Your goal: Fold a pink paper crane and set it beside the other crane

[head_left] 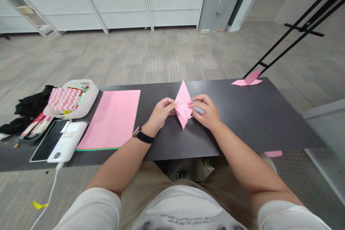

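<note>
A folded piece of pink origami paper (183, 95) is held up over the dark table, in a long diamond shape with a point at top and bottom. My left hand (161, 112) pinches its left edge between thumb and fingers, a black watch on that wrist. On the opposite edge, my right hand (206, 110) grips the paper with its fingers and thumb, near several small folds in the lower half. Left of my hands lies a stack of pink paper sheets (114, 118), with other colours showing along its edge.
The dark table (242, 122) bears a folded pink paper figure (248, 80) at its far right. On the left are a white basket (93, 95) of wrapped items, a phone (50, 140), a white power bank (67, 142) with a cable, and black cloth (33, 104). A black metal frame (296, 30) stands behind.
</note>
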A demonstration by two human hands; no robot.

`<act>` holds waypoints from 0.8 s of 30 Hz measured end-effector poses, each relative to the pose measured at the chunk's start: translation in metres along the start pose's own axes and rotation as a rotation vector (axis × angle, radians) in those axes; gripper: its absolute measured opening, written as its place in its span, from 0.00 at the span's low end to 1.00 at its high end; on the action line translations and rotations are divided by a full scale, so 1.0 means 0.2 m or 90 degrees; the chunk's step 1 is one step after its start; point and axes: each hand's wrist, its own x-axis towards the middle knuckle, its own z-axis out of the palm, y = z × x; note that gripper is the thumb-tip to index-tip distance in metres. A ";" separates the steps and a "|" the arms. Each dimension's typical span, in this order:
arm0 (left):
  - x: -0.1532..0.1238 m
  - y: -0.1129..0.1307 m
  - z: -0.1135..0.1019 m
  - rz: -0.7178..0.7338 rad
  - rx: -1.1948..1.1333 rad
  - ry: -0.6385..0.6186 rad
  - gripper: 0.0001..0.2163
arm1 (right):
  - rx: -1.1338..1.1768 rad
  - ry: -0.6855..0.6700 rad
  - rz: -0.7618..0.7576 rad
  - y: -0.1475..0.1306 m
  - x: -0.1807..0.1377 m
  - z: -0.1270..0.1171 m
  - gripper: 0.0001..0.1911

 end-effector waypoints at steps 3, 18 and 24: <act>0.00 -0.02 0.00 0.007 0.025 0.002 0.16 | -0.016 0.019 0.027 0.02 0.00 0.01 0.03; 0.03 -0.05 -0.07 0.300 0.386 0.001 0.06 | -0.023 -0.081 0.063 0.13 -0.03 0.02 0.04; 0.08 -0.06 -0.10 0.291 0.428 0.018 0.10 | -0.039 -0.107 0.092 0.14 -0.03 0.02 0.05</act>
